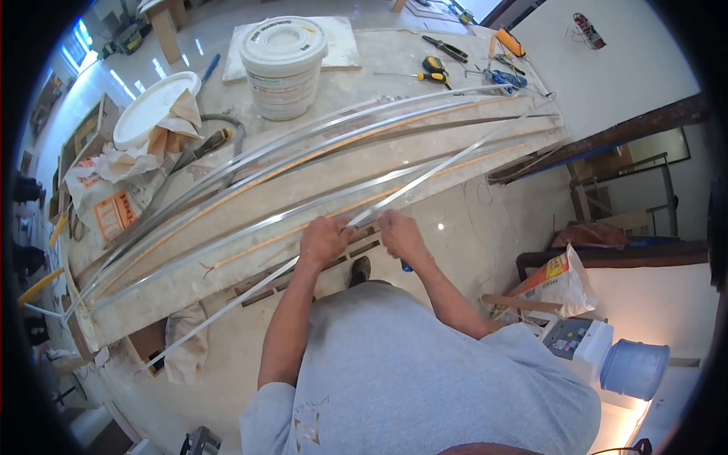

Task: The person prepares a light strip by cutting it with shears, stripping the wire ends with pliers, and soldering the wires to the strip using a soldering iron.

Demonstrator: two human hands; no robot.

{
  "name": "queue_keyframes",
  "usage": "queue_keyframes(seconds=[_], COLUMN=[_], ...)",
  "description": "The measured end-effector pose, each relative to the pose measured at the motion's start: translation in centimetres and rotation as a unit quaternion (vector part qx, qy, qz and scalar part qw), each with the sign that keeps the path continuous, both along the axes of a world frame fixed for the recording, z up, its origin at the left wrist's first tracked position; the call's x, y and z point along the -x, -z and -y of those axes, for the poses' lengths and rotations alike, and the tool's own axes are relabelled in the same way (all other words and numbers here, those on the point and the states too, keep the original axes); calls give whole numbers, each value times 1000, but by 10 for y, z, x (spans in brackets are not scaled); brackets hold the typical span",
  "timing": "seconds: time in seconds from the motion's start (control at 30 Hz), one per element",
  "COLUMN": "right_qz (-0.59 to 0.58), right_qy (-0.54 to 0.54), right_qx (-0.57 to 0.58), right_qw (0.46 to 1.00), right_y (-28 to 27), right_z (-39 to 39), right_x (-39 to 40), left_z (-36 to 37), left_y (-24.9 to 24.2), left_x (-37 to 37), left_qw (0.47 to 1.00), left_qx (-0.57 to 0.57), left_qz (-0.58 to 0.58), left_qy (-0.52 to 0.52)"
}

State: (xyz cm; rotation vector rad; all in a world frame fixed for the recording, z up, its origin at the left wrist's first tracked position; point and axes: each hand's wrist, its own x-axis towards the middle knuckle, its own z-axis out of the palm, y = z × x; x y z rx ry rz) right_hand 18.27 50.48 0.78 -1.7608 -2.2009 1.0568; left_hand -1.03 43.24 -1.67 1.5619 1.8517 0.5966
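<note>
Long worktable (364,87), dusty and pale, runs across the room. Floor shows past its near edge.

Next in size, the strip being worked: a long, thin, pale strip (447,163), slanting from low beyond the near edge, through the space at the hands, up over the table's far right part. Under and behind it, shiny metal channels (303,207) lie along the tabletop, bowed to my eye, with orange strips (258,246) among them.

Person in a grey shirt (425,371) stands at the near edge, both arms reaching forward.

Crumpled sack (114,216) on the table's left end; white lidded bucket (280,89) farther back; white round disc (148,114) leaning by the sack. Off to the right, a blue water bottle (635,369) against a white appliance.

Left hand (324,241): fingers curled in, closed round the strip. Right hand (402,236): fingers bent, nearly a fist, just beside the left one and right at the strip; cannot tell whether it grips it. A blue tip (407,266) shows under the right wrist, owner unclear.

Smallest, far right: pliers (445,48), yellow-handled screwdriver (432,77), tape measure (434,64).
</note>
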Motion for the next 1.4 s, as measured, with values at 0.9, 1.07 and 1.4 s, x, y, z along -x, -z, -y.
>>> queue_keyframes(seconds=[0.9, 1.07, 1.4], right_qz=[23, 22, 39], right_qy=[-67, -50, -32], right_qx=[-232, -257, -246], right_qw=[970, 965, 968], right_y=[3, 6, 16], right_z=[38, 33, 28], right_x=[-6, -7, -11], left_z=[-10, -10, -11], left_y=[3, 6, 2], left_x=[4, 4, 4], left_qw=[998, 999, 999], left_qx=[-15, -5, 22], left_qz=[58, 37, 36], left_qy=[16, 25, 22])
